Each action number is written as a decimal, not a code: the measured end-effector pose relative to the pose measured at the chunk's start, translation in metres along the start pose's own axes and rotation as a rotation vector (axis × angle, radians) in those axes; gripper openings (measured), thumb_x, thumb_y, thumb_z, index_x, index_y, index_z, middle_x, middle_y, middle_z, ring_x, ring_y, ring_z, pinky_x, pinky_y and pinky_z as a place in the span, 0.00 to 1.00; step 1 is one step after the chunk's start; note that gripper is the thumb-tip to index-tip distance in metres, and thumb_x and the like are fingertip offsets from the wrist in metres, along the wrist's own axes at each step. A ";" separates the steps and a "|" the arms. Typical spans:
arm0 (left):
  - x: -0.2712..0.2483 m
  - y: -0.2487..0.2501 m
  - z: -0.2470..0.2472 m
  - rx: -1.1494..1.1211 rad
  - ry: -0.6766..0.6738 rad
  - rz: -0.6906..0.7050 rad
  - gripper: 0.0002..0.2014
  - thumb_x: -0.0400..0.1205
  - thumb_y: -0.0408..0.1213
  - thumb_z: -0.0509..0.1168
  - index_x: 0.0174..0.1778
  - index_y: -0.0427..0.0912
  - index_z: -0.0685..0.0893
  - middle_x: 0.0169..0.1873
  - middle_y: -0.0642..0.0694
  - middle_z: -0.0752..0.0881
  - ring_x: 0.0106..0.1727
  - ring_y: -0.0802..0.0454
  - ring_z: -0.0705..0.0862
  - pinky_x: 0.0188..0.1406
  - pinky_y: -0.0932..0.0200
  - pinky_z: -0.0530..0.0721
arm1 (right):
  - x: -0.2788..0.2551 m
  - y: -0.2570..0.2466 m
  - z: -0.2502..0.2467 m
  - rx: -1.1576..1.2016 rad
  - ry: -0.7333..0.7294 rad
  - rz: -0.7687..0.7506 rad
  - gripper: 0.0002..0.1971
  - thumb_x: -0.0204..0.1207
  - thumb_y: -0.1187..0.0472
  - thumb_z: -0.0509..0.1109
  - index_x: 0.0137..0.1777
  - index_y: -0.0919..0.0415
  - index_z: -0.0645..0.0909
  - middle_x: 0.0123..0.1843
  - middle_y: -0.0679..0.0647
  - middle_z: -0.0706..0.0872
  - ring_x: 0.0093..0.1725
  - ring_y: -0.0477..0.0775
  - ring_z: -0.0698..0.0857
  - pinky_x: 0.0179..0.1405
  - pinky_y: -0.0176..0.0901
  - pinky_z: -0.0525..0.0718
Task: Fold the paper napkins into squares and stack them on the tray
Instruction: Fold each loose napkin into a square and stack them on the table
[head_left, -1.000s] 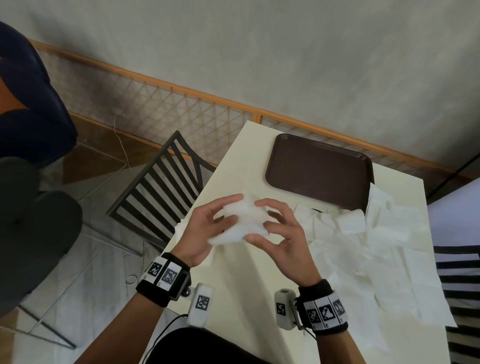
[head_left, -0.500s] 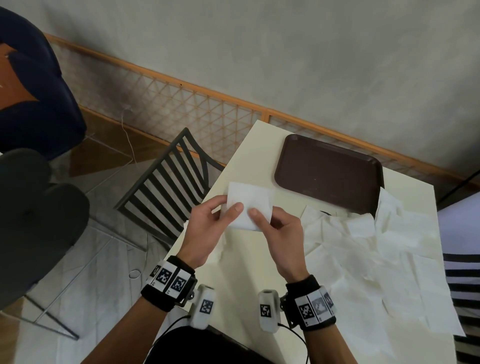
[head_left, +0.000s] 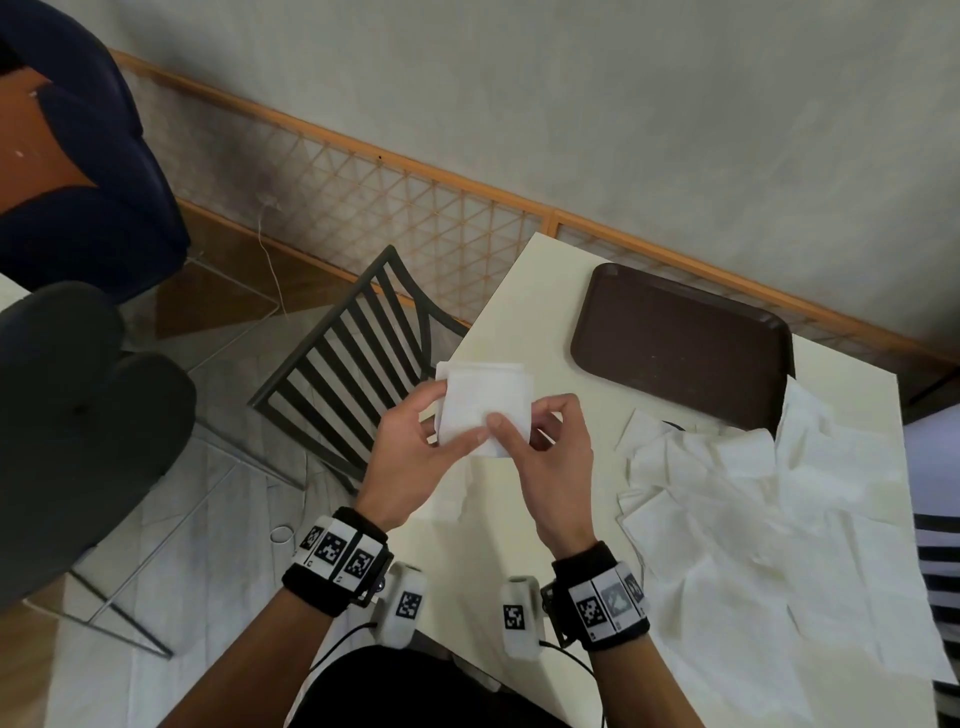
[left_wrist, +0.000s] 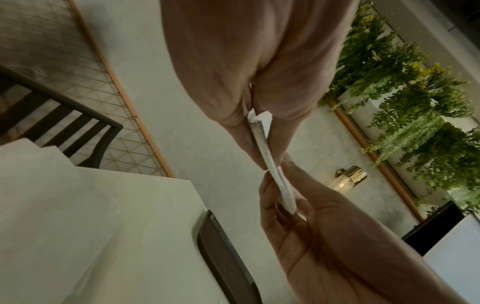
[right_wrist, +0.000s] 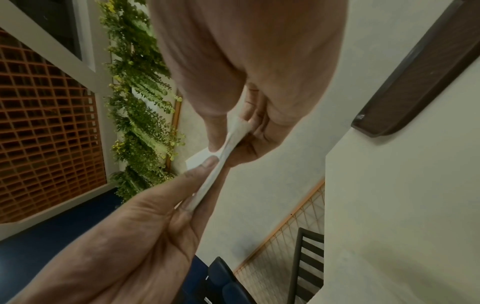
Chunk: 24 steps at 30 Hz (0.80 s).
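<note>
A dark chair (head_left: 358, 374) stands at the table's (head_left: 498, 519) left edge. Above that edge, the left hand (head_left: 410, 462) and right hand (head_left: 550, 467) pinch a folded napkin (head_left: 485, 400) between thumbs and fingers, holding it clear of the tabletop. Beyond, a brown tray (head_left: 680, 343) lies bare. At right, loose napkins (head_left: 769, 509) sprawl beside the tray, one overlapping its corner.

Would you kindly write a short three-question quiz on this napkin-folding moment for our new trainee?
1. True or false: a napkin already lies on the tray.
2. Which hands pinch the folded napkin? A left hand only; B right hand only; C both.
3. Fill in: the loose napkins lie on the ____.

Key: 1 false; 2 C; 3 table.
</note>
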<state>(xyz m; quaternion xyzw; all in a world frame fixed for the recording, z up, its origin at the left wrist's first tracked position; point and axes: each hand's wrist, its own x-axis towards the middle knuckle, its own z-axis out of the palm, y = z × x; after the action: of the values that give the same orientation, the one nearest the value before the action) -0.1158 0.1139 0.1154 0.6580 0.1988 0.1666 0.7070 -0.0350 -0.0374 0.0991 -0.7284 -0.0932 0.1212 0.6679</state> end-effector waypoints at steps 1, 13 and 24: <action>0.001 -0.002 -0.004 0.011 0.001 -0.010 0.27 0.78 0.28 0.83 0.71 0.53 0.88 0.67 0.53 0.91 0.66 0.49 0.93 0.61 0.43 0.94 | 0.001 0.000 0.003 0.028 -0.016 0.025 0.21 0.80 0.53 0.87 0.58 0.53 0.76 0.44 0.50 0.93 0.40 0.50 0.92 0.41 0.41 0.89; 0.008 -0.020 -0.029 0.065 0.072 -0.082 0.12 0.88 0.31 0.74 0.67 0.44 0.90 0.57 0.48 0.96 0.56 0.44 0.96 0.58 0.34 0.95 | 0.005 0.021 0.038 -0.113 -0.069 -0.131 0.06 0.92 0.52 0.74 0.58 0.50 0.80 0.38 0.51 0.84 0.34 0.46 0.77 0.37 0.39 0.79; 0.012 -0.030 -0.026 0.069 0.211 -0.035 0.06 0.95 0.36 0.64 0.61 0.42 0.87 0.49 0.44 0.96 0.51 0.40 0.95 0.55 0.32 0.94 | 0.004 0.028 0.039 -0.083 -0.142 -0.130 0.13 0.86 0.59 0.81 0.58 0.53 0.78 0.34 0.51 0.80 0.33 0.49 0.77 0.38 0.48 0.92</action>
<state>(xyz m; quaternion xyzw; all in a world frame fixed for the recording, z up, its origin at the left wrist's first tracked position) -0.1192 0.1406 0.0833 0.6570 0.2893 0.2156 0.6620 -0.0436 -0.0019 0.0677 -0.7375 -0.1926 0.1250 0.6352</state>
